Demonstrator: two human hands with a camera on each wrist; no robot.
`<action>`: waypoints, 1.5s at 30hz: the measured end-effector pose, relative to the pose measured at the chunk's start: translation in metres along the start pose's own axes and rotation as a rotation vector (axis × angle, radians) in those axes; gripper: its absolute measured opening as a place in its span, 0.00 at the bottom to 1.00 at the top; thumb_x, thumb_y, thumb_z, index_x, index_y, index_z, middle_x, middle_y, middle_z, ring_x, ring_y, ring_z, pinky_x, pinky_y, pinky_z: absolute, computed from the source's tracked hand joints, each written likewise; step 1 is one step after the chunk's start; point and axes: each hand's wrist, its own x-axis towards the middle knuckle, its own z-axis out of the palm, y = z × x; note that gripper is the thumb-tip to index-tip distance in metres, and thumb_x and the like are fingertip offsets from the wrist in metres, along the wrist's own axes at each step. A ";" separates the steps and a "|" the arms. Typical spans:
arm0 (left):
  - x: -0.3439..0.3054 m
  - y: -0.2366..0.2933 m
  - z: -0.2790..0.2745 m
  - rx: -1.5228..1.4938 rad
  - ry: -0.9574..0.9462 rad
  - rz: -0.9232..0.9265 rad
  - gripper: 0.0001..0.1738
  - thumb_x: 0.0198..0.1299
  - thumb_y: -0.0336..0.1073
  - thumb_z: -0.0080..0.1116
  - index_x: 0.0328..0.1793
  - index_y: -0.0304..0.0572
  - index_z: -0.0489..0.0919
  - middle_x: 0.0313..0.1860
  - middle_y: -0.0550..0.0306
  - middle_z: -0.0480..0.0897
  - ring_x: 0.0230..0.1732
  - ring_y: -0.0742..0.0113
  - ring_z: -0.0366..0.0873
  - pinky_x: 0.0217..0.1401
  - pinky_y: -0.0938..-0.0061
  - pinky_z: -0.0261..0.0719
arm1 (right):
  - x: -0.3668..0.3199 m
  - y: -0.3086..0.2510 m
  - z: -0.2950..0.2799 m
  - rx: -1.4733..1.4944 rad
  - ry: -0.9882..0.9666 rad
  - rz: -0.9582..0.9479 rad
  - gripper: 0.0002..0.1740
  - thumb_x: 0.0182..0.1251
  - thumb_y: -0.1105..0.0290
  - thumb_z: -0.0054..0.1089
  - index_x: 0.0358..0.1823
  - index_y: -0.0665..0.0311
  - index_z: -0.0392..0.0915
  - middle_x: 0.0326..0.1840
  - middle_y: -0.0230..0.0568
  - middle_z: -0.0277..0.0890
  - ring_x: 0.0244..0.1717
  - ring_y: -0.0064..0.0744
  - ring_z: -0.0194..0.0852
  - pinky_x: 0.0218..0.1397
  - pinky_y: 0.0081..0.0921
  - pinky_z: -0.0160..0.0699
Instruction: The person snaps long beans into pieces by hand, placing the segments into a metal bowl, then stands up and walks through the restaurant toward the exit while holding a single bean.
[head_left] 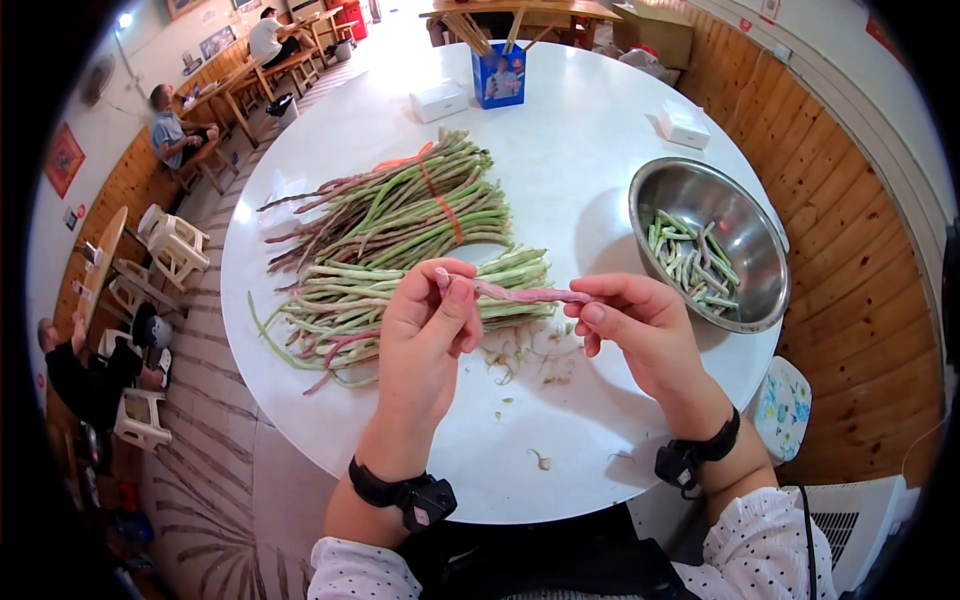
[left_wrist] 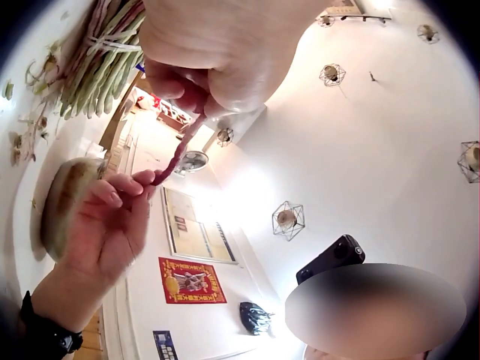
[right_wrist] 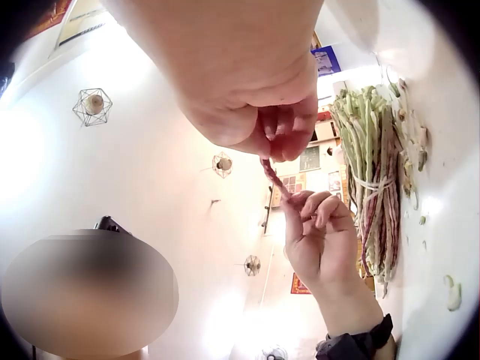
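Observation:
A reddish-purple long bean (head_left: 525,294) is stretched between both hands, above the near part of the round white table. My left hand (head_left: 428,320) pinches one end between thumb and fingers; my right hand (head_left: 640,325) pinches the other. Behind the left hand lies a bundle of pale green and purple long beans (head_left: 330,310), tied with a white band in the wrist views. Beyond it is another bundle (head_left: 400,215) with an orange band. To the right stands a steel bowl (head_left: 760,225) holding short bean pieces (head_left: 695,260).
Trimmed bean scraps (head_left: 540,365) lie scattered on the white table (head_left: 480,470). Further back are a blue chopstick box (head_left: 498,80) and two white tissue packs, one at left (head_left: 438,101) and one at right (head_left: 684,125). A flowered stool (head_left: 782,410) stands at the right edge.

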 end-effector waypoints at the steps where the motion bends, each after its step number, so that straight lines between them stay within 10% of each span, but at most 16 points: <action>1: 0.001 -0.001 0.002 0.024 0.019 0.000 0.07 0.72 0.32 0.54 0.51 0.38 0.76 0.32 0.62 0.76 0.29 0.78 0.69 0.29 0.81 0.66 | -0.001 0.000 0.000 -0.026 0.017 -0.034 0.15 0.69 0.78 0.61 0.56 0.70 0.79 0.46 0.40 0.84 0.41 0.23 0.80 0.39 0.21 0.80; 8: 0.002 -0.014 0.001 0.272 -0.231 -0.318 0.06 0.70 0.28 0.50 0.46 0.34 0.78 0.42 0.55 0.83 0.44 0.68 0.82 0.47 0.72 0.82 | -0.011 -0.003 0.008 -0.557 0.087 -0.418 0.11 0.65 0.78 0.65 0.48 0.69 0.83 0.41 0.41 0.82 0.40 0.24 0.81 0.40 0.19 0.79; 17: -0.004 -0.007 0.010 -0.013 -0.473 -0.557 0.18 0.77 0.43 0.46 0.58 0.34 0.74 0.36 0.53 0.81 0.28 0.69 0.78 0.31 0.76 0.77 | -0.008 0.001 0.003 -0.478 0.153 -0.336 0.11 0.65 0.78 0.65 0.49 0.69 0.83 0.43 0.42 0.83 0.40 0.25 0.81 0.39 0.20 0.78; 25: -0.015 -0.020 0.023 0.619 -0.318 -0.056 0.15 0.76 0.36 0.48 0.62 0.38 0.76 0.33 0.64 0.77 0.30 0.78 0.70 0.33 0.81 0.72 | -0.005 0.006 0.008 -0.745 0.151 -0.485 0.10 0.62 0.80 0.63 0.45 0.66 0.85 0.32 0.38 0.83 0.28 0.23 0.78 0.26 0.19 0.72; 29: -0.015 -0.030 0.024 1.040 -0.283 0.451 0.14 0.69 0.29 0.54 0.60 0.39 0.79 0.44 0.51 0.84 0.39 0.62 0.83 0.43 0.71 0.80 | -0.005 0.002 0.006 -0.855 0.185 -0.302 0.10 0.64 0.79 0.61 0.44 0.68 0.86 0.35 0.35 0.85 0.31 0.17 0.79 0.28 0.16 0.71; 34: -0.018 -0.028 0.024 1.260 -0.250 0.502 0.15 0.62 0.30 0.59 0.56 0.42 0.80 0.38 0.54 0.84 0.33 0.57 0.83 0.36 0.66 0.80 | -0.001 0.008 0.005 -0.964 0.146 -0.390 0.07 0.61 0.78 0.62 0.40 0.67 0.85 0.30 0.37 0.82 0.25 0.18 0.75 0.24 0.16 0.68; 45: -0.020 -0.025 0.021 1.611 -0.280 0.953 0.16 0.53 0.33 0.60 0.49 0.42 0.81 0.24 0.62 0.74 0.25 0.64 0.76 0.26 0.69 0.71 | -0.002 0.013 0.002 -0.126 0.085 0.286 0.08 0.66 0.73 0.59 0.40 0.71 0.84 0.32 0.37 0.82 0.27 0.19 0.74 0.23 0.13 0.64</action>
